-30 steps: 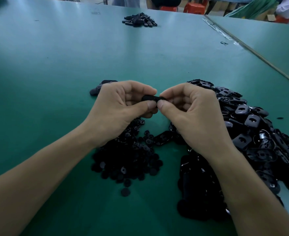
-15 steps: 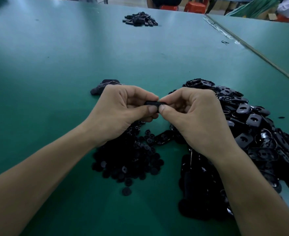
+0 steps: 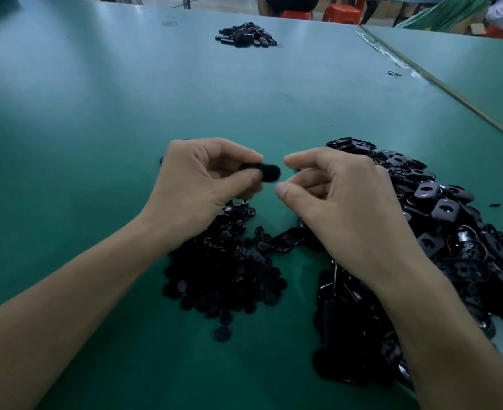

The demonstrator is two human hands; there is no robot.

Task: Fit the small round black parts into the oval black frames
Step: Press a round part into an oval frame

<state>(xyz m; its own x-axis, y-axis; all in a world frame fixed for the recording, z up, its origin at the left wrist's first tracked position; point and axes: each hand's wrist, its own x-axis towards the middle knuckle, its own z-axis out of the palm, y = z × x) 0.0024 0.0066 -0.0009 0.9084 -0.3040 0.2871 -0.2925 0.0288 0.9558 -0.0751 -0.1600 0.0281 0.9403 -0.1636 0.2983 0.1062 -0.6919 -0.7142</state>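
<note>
At frame centre the left hand (image 3: 202,184) pinches a blurred black piece (image 3: 269,172); the right hand (image 3: 342,196), just beside, holds nothing. Heaped round parts (image 3: 223,270) lie lower centre, oval frames (image 3: 439,232) at right.

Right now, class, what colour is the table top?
Green table top, clearest in the head view.
</note>
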